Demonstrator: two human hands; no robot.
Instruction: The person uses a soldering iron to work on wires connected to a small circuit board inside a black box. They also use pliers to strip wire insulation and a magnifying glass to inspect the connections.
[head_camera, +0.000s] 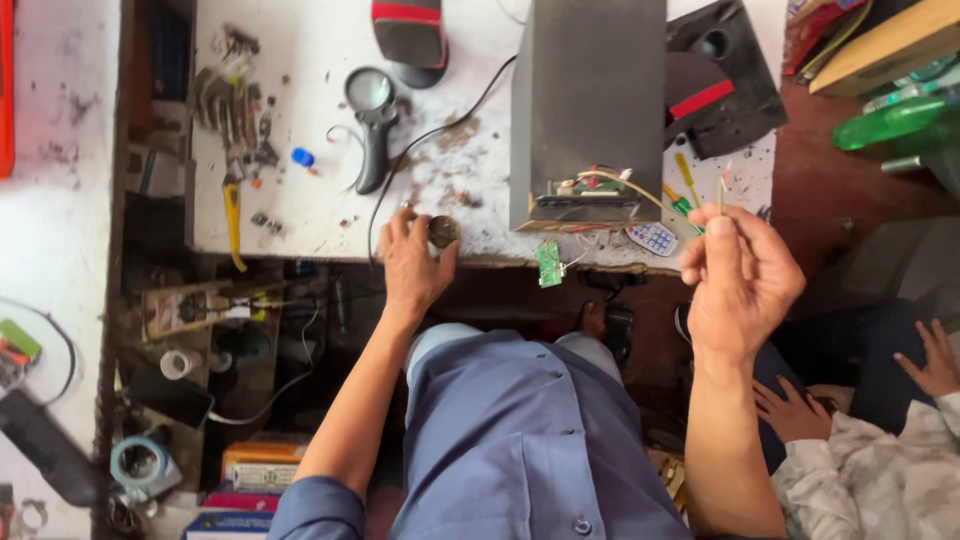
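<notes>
The left hand clenched a small round dark part at the white surface's near edge, at 9 o'clock from the open grey speaker cabinet. The right hand's fingers pinched a thin stick upright, at 3 o'clock from the cabinet.

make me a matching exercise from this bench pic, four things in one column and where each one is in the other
Things:
1. small round dark metal part
2. thin pale stick-like piece
3. black-handled magnifying glass
4. small green circuit board

Places:
A. hanging by wires off the front edge of the white bench
B. pinched upright in the right hand
C. lying on the bench, behind the left hand
D. at the fingertips of the left hand

Pairs: 1-D, 2-B, 3-C, 4-A
</notes>
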